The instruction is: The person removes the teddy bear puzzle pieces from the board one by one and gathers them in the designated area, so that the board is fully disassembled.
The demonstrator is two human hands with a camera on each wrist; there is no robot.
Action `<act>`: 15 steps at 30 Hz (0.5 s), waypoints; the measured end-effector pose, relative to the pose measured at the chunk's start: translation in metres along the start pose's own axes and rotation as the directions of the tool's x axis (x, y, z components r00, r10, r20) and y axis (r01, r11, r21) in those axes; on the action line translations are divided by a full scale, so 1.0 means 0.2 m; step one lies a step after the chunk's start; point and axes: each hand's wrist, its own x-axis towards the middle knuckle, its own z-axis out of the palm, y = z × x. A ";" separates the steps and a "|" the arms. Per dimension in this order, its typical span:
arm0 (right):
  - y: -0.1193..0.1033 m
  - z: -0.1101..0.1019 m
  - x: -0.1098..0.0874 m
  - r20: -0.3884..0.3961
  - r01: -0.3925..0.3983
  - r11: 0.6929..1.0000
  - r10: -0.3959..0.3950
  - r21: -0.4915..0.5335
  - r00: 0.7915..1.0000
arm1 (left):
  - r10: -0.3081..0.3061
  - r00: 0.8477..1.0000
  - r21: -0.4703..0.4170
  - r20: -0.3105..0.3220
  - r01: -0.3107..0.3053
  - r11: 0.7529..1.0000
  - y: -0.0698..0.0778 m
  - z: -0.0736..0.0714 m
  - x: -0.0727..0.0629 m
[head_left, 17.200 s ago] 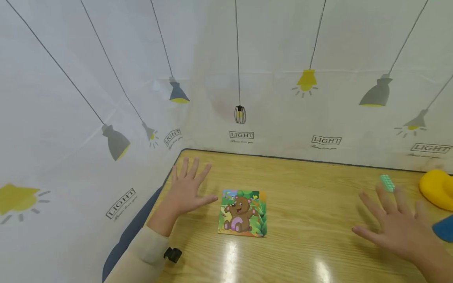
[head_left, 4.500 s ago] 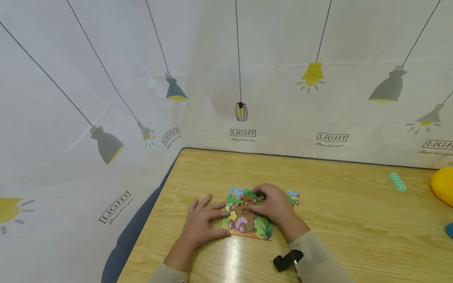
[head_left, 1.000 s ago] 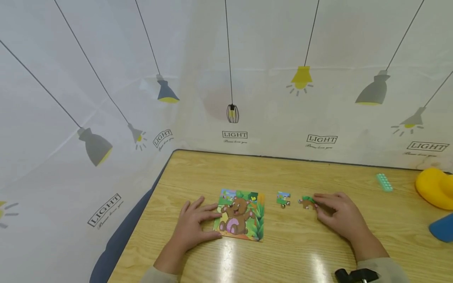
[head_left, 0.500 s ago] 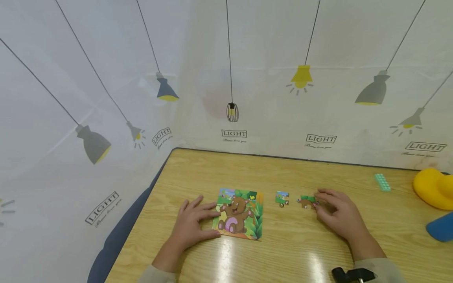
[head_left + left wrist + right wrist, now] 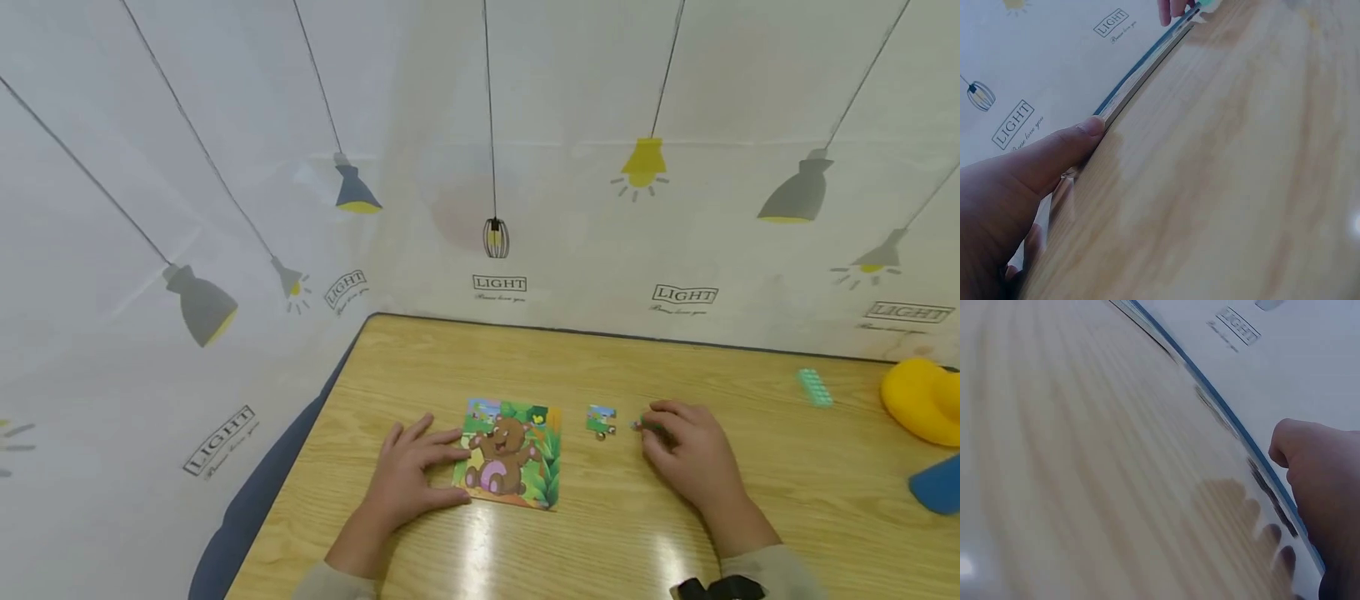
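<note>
A square jigsaw puzzle [image 5: 502,467] with a brown bear on it lies flat on the wooden table. My left hand [image 5: 416,467] rests along its left edge, fingers spread and touching it. To the right of the puzzle lies a loose jigsaw piece [image 5: 599,418] in blue and green. Farther right my right hand [image 5: 693,454] pinches a second jigsaw piece [image 5: 636,425] between thumb and fingers; most of that piece is hidden by the hand, and only its left tip shows. In the right wrist view the curled right hand [image 5: 1329,481] hides its fingertips.
A mint-green studded brick [image 5: 814,387] lies toward the back right. Near the right edge stand a yellow rounded object [image 5: 918,400], cut off by the frame, and a blue object [image 5: 937,485]. A printed white curtain [image 5: 570,208] runs behind the table.
Since the first frame, two jigsaw pieces have come to lie right of the puzzle. In the last second my right hand slid left over the bear piece; the left hand stays put.
</note>
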 end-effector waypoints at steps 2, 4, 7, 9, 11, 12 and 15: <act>-0.04 0.03 0.01 -0.011 0.027 1.000 -0.027 0.003 1.000 | 0.006 1.000 -0.004 -0.002 -0.006 1.000 0.01 0.01 0.00; -0.08 0.07 0.02 -0.014 0.049 0.999 -0.049 0.006 0.999 | 0.004 1.000 -0.003 0.003 -0.004 1.000 0.02 0.01 0.00; -0.14 0.13 0.04 0.004 0.059 0.998 -0.059 0.011 0.998 | -0.002 1.000 0.005 0.010 0.002 1.000 0.02 0.00 0.00; -0.19 0.17 0.06 0.023 0.058 0.998 -0.059 0.010 0.998 | -0.006 1.000 0.014 0.012 0.006 1.000 0.03 -0.01 0.00; -0.23 0.20 0.08 0.043 0.056 0.998 -0.057 0.006 0.997 | -0.007 1.000 0.019 0.012 0.007 1.000 0.03 -0.01 0.00; -0.26 0.22 0.09 0.054 0.057 0.998 -0.057 0.005 0.997 | -0.006 1.000 0.019 0.010 0.006 1.000 0.03 -0.01 0.00; -0.33 0.28 0.11 0.091 0.061 0.998 -0.062 0.007 0.994 | -0.002 1.000 0.010 0.001 0.002 1.000 0.02 -0.01 -0.01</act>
